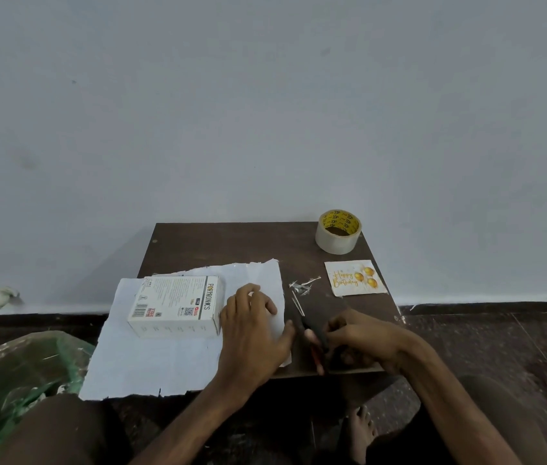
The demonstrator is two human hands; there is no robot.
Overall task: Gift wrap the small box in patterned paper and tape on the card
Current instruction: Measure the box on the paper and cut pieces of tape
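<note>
On the low dark bench [231,243] by the wall, head view: white cardboard box [178,305] lies flat on ragged-edged paper [151,360], plain side up, overhanging the bench's left and near edges. Left hand [255,327] flat, fingers spread, presses paper beside the box. Right hand [362,340] grips dark scissors [312,330] at the paper's right edge. Glossy tape roll [338,231] sits at the far right corner, square card [354,277] near it.
</note>
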